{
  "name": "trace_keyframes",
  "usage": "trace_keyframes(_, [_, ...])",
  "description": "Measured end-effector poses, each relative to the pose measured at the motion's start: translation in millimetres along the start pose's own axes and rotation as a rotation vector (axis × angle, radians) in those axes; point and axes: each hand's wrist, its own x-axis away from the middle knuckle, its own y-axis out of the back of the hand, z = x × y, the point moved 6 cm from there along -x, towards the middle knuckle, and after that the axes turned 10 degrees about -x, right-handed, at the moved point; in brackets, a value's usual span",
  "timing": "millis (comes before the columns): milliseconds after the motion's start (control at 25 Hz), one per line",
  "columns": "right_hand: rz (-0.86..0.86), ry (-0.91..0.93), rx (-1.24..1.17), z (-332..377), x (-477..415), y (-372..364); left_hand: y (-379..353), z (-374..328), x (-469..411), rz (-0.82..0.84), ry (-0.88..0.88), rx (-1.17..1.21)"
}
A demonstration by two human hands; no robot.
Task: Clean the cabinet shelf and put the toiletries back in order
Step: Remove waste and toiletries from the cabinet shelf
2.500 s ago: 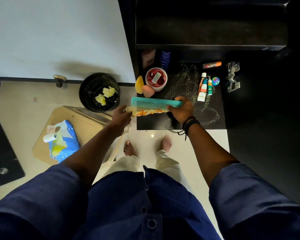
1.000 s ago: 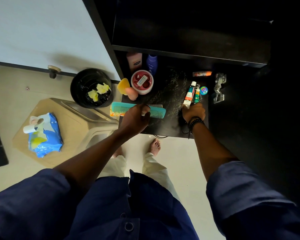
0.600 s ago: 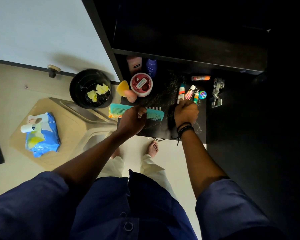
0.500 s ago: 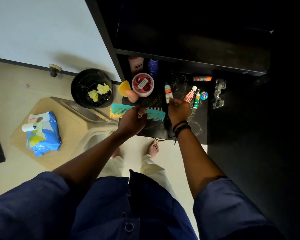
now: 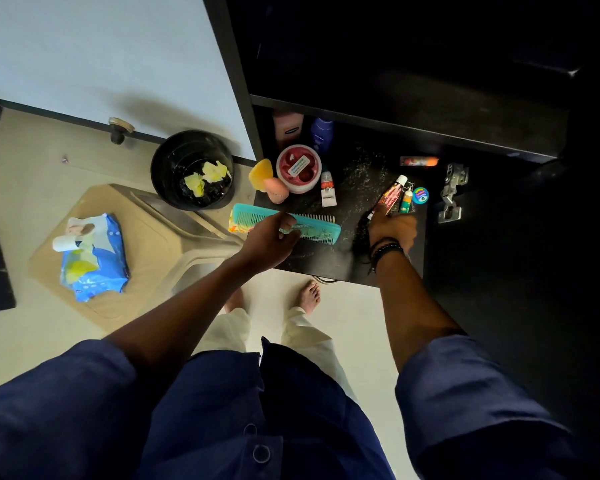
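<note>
Your left hand [image 5: 270, 238] pinches the teal comb [image 5: 310, 229] over the shelf [image 5: 326, 258]; your right hand [image 5: 392, 229] touches a red tube [image 5: 392, 192], grip unclear.

A single wide-angle camera sits on the person's head, facing forward and steeply down. It looks from close above onto the shelf [image 5: 326, 259] and floor [image 5: 355, 308].

A dark shelf [image 5: 343, 261] is being used for toiletries. A pink bottle [image 5: 286, 128] and a blue bottle [image 5: 322, 133] are being stored at its back left, behind a red tub [image 5: 298, 168]. Farther right, a red tube [image 5: 392, 194], a green tube [image 5: 406, 201] and a round tin [image 5: 420, 195] are being stored together; a comb [image 5: 312, 230] is being held across its front.
</note>
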Motion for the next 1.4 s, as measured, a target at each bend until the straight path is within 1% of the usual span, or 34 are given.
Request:
trace_keyframes(120, [0.043, -0.034, 0.092, -16, -14, -1, -3, 2, 1, 0.020, 0.006, 0.008])
trace_keyframes(320, [0.096, 0.058, 0.142, -10, -15, -12, -3, 1, 4, 0.036, -0.008, 0.023])
trace_keyframes(400, [0.136, 0.051, 0.054, -10, -12, -18, -4, 3, 4, 0.043, -0.001, 0.025])
trace_keyframes(520, [0.207, 0.025, -0.274, -13, -9, -29, -4, 1, 5, 0.053, 0.003, 0.046])
trace_keyframes(560, [0.246, 0.032, -0.338, -11, -6, -34, -4, 0, 6, 0.052, 0.007, 0.054])
trace_keyframes(600, [0.291, 0.060, -0.350, -7, 1, -37, -3, -1, 6, 0.049, 0.012, 0.060])
trace_keyframes(720, [0.449, 0.160, -0.272, 4, 26, -53, -3, -2, 7, 0.039, 0.023, 0.054])
trace_keyframes(840, [0.546, 0.259, -0.179, 10, 45, -70, -4, -1, 10, 0.042, 0.032, 0.046])
trace_keyframes(960, [0.598, 0.233, -0.153, 5, 50, -80, -4, -1, 11, 0.045, 0.042, 0.050])
trace_keyframes(1000, [0.582, 0.238, -0.161, 4, 48, -78, -4, 0, 11, 0.048, 0.045, 0.056])
trace_keyframes(1040, [0.530, 0.261, -0.188, 4, 45, -72, -4, 1, 10, 0.050, 0.050, 0.061])
trace_keyframes(1160, [0.193, 0.320, -0.229, 6, 26, -29, -4, 1, 9, 0.070, 0.056, 0.076])
trace_keyframes(1240, [0.015, 0.299, -0.146, 5, 10, 1, -4, -4, 9, 0.079, 0.043, 0.084])
trace_keyframes(1280, [-0.017, 0.286, -0.090, 3, 0, 10, -3, -6, 9, 0.078, 0.036, 0.089])
trace_keyframes(1400, [-0.025, 0.271, 0.059, -1, -23, 17, -3, -14, 9, 0.081, 0.033, 0.096])
